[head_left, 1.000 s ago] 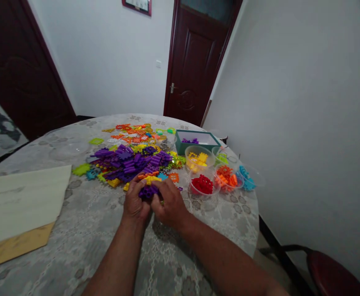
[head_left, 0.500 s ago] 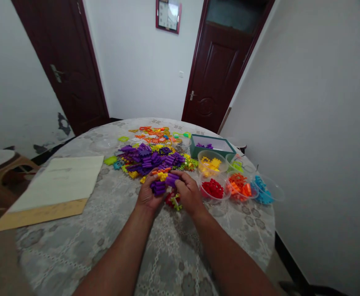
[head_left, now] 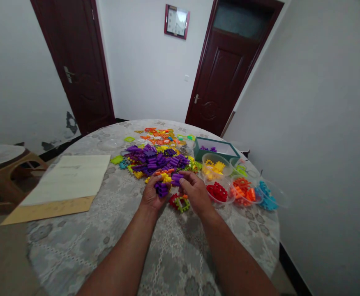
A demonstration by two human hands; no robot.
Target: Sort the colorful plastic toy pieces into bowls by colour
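My left hand (head_left: 152,194) is closed around several joined plastic building pieces: a purple block (head_left: 161,189), a yellow piece (head_left: 166,178) and an orange strip on top. In the fingers of my right hand (head_left: 196,190) is a ridged purple piece (head_left: 176,179), pinched at the right side of the yellow one. Whether the two are locked together, I cannot tell. On the cloth just below my hands lie a lime-green frame piece (head_left: 182,204) and a red piece (head_left: 173,201). Behind my hands spreads a heap of purple pieces (head_left: 153,161).
Clear bowls at the right hold yellow pieces (head_left: 213,168), red pieces (head_left: 217,191), orange pieces (head_left: 243,190) and blue pieces (head_left: 266,196). Behind them stands a green box (head_left: 198,153). White paper (head_left: 72,176) on cardboard lies left. Orange flat pieces (head_left: 158,135) lie at the back.
The whole view has shifted, so the table sits a little farther right. My hands keep their grip; the purple piece in the right stays beside the yellow one. More of the green frame shows below.
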